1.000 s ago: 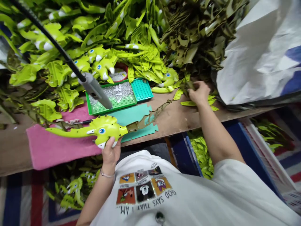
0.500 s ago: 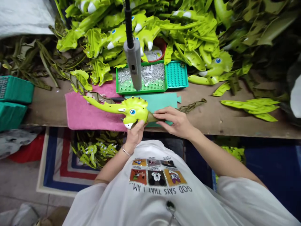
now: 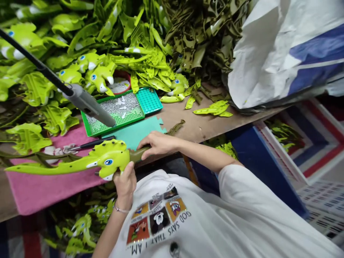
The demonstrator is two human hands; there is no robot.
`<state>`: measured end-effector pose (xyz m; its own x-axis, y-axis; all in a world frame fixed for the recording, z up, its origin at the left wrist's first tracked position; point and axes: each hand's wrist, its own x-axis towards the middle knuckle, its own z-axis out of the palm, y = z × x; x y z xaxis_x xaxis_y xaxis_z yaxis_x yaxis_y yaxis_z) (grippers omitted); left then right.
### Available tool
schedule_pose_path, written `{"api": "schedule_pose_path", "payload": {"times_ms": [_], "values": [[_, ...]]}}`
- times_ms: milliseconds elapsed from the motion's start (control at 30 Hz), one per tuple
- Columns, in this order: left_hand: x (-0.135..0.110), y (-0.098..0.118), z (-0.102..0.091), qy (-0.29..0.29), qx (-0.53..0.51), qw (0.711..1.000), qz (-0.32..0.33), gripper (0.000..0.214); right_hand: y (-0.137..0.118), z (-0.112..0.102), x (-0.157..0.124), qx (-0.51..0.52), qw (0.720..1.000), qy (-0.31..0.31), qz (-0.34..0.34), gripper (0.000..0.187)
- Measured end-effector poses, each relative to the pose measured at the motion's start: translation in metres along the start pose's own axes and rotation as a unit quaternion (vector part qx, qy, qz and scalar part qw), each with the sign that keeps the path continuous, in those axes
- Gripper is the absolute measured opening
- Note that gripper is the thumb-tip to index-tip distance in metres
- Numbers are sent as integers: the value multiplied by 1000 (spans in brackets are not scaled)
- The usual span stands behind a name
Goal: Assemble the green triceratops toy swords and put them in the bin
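My left hand [image 3: 125,184] grips the head of a lime-green plastic triceratops toy [image 3: 110,159], whose long tail points left over a pink towel [image 3: 34,190]. My right hand [image 3: 158,143] closes around an olive-green strip [image 3: 138,154] running from the back of the toy's head. A loose olive end [image 3: 175,127] lies on the bench beyond that hand, and I cannot tell if it belongs to the same strip. Just above the toy, a grey hot glue gun [image 3: 88,104] hangs on its black cord, its tip over a green tray of small pieces [image 3: 115,114].
A teal foam template [image 3: 134,132] and teal pegboard tray [image 3: 149,100] sit on the wooden bench [image 3: 193,123]. Heaps of lime parts [image 3: 40,89] and olive parts [image 3: 201,39] rise behind, beside a white woven sack [image 3: 268,53]. A striped mat [image 3: 317,143] covers the floor.
The view has swung right to left and back. My right hand has moved from the bench pile onto the olive strip near the toy, while my left hand keeps hold of the toy.
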<state>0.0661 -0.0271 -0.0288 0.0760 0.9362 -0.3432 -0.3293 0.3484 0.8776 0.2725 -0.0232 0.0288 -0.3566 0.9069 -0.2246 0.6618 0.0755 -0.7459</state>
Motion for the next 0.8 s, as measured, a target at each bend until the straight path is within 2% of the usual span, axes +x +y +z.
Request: {"api": "schedule_pose_path", "payload": {"times_ms": [67,133,167,233,267,300,333,367,400,433,467,500,533,567,600,633,667,733,800], "values": [[-5,1,-1,15,-16,1000,-12,52,3,1,11,-3,1000,-1,-2,40],[-15,5,-7,-1,-29,996,-89,45,8,6,22,-11,1000,-1,-8,37],[-22,8,-11,-36,-21,987,-157,43,10,9,26,-16,1000,-1,-9,36],[-35,16,-18,-167,46,942,-288,46,14,14,34,-26,1000,5,-10,33],[-40,21,-20,-245,103,913,-308,47,15,15,36,-29,999,12,-13,32],[-41,26,-20,-314,169,892,-277,44,15,16,36,-29,999,22,-20,31],[-39,30,-17,-363,238,881,-191,37,15,16,35,-27,999,35,-29,29],[-33,34,-13,-388,306,867,-65,30,15,15,32,-24,998,53,-38,27],[-24,38,-7,-389,369,840,82,27,17,13,26,-20,996,75,-42,24],[-12,40,-1,-371,429,795,215,27,20,10,18,-14,993,108,-36,22],[0,41,6,-357,497,731,302,33,26,7,8,-5,988,156,-14,22],[11,42,13,-348,564,658,356,39,34,4,-4,0,977,211,22,24],[21,43,18,-341,625,586,386,45,45,0,-19,2,958,278,76,25],[29,43,22,-339,677,521,396,49,58,-4,-35,-11,926,350,140,25],[35,43,25,-338,714,468,397,50,73,-9,-52,-56,897,392,198,26],[38,43,27,-338,738,429,396,49,89,-13,-69,-126,862,420,253,28],[39,43,28,-340,752,403,394,46,105,-17,-86,-196,826,433,302,31],[38,45,29,-345,762,381,393,37,135,-22,-115,-270,767,437,384,36],[34,47,31,-342,767,377,391,30,153,-24,-132,-289,746,433,415,35]]}}
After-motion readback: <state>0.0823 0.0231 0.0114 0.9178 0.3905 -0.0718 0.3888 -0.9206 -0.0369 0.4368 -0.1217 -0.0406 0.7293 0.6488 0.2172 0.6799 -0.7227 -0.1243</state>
